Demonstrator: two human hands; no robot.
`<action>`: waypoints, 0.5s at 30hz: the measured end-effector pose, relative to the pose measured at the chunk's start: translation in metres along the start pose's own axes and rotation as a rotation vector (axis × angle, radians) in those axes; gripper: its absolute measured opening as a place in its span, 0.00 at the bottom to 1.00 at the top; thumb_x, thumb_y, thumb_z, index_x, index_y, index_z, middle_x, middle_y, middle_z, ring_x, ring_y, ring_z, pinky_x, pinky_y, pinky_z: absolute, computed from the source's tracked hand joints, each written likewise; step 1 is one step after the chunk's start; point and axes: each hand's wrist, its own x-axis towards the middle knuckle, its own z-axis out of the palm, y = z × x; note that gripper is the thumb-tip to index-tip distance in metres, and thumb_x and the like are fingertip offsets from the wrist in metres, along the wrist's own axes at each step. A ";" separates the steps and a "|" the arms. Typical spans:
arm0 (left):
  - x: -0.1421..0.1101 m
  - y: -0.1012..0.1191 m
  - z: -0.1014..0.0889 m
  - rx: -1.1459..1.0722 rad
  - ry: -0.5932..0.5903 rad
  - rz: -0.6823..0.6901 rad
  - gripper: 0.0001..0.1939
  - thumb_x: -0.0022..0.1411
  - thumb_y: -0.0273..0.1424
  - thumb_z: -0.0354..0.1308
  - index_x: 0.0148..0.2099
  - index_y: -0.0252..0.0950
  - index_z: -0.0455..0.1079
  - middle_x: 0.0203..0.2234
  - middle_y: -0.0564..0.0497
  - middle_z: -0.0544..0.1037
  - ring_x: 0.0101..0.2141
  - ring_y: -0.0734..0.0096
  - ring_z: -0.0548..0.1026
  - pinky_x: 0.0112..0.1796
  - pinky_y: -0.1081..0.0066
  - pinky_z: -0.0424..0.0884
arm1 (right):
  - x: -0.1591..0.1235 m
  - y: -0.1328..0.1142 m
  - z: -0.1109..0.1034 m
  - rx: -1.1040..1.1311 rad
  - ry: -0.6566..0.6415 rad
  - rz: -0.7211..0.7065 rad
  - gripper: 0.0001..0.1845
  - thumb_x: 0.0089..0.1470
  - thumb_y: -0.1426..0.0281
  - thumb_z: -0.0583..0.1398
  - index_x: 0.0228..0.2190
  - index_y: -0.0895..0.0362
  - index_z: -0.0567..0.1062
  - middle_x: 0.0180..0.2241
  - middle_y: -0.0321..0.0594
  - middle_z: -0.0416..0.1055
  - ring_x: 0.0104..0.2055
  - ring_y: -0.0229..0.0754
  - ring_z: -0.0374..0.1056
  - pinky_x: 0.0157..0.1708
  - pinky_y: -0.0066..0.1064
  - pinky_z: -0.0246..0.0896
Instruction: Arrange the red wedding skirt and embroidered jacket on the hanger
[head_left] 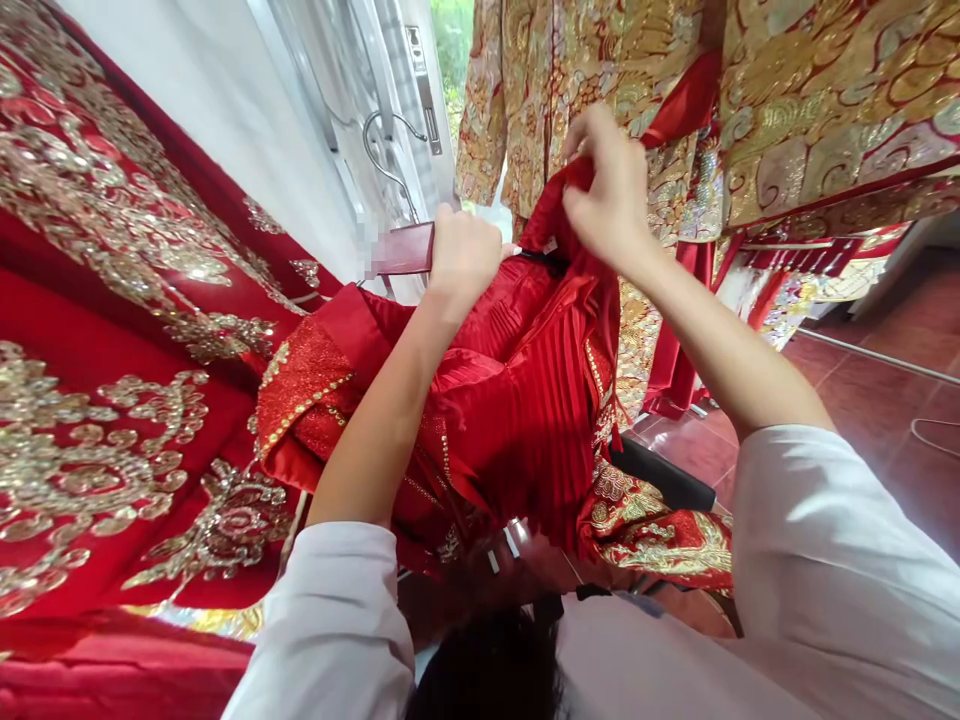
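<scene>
My left hand [465, 250] is closed around a dark red clothes hanger [406, 248], whose metal hook points up and away. From the hanger hangs a red dress [536, 400] with a pleated front, gold beading along its edges and a stiff glittery shoulder on the left. Farther right, my right hand [611, 195] pinches the dress's red cloth near the other end of the hanger and lifts it. That end of the hanger is mostly covered by cloth. Gold-patterned red fabric [660, 540] spreads out low on the right side of the dress.
Red garments with silver and gold beading [97, 430] hang close on the left. Gold patterned garments [600, 60] hang at the back and right. A white door frame with a metal lock [427, 90] stands behind. Dark red tiles [892, 350] cover the floor.
</scene>
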 end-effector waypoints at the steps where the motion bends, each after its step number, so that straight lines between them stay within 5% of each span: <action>1: 0.000 0.001 0.001 -0.002 0.001 0.006 0.21 0.68 0.38 0.47 0.44 0.26 0.75 0.38 0.35 0.77 0.43 0.53 0.73 0.46 0.60 0.59 | -0.016 -0.009 0.008 -0.145 -0.054 -0.090 0.15 0.46 0.86 0.50 0.33 0.56 0.66 0.34 0.38 0.63 0.40 0.41 0.59 0.44 0.31 0.52; 6: -0.004 0.003 0.004 -0.038 0.021 0.013 0.19 0.67 0.36 0.49 0.43 0.27 0.75 0.38 0.36 0.77 0.44 0.53 0.72 0.50 0.58 0.57 | -0.103 -0.016 0.058 -0.568 -0.575 -0.177 0.19 0.59 0.79 0.43 0.38 0.58 0.72 0.42 0.52 0.67 0.41 0.49 0.61 0.35 0.36 0.55; 8: -0.010 -0.004 -0.001 -0.119 0.022 0.096 0.17 0.67 0.34 0.47 0.44 0.31 0.76 0.40 0.39 0.77 0.46 0.56 0.71 0.52 0.58 0.56 | -0.120 -0.013 0.066 -0.646 -0.687 -0.177 0.21 0.59 0.79 0.42 0.43 0.59 0.72 0.47 0.55 0.66 0.41 0.49 0.63 0.32 0.37 0.55; 12: -0.039 -0.049 -0.027 -0.377 0.220 0.279 0.15 0.65 0.32 0.48 0.47 0.37 0.74 0.48 0.47 0.73 0.50 0.61 0.68 0.54 0.61 0.57 | -0.113 -0.018 0.048 -0.623 -0.623 -0.096 0.25 0.63 0.64 0.44 0.58 0.59 0.60 0.40 0.52 0.71 0.33 0.48 0.67 0.29 0.35 0.57; 15: -0.073 -0.097 -0.042 -0.437 0.376 0.088 0.16 0.63 0.33 0.52 0.51 0.34 0.72 0.47 0.45 0.74 0.48 0.61 0.68 0.54 0.61 0.59 | -0.079 -0.019 0.029 -0.529 -0.415 -0.043 0.27 0.62 0.60 0.46 0.57 0.60 0.61 0.34 0.49 0.72 0.35 0.49 0.68 0.34 0.38 0.60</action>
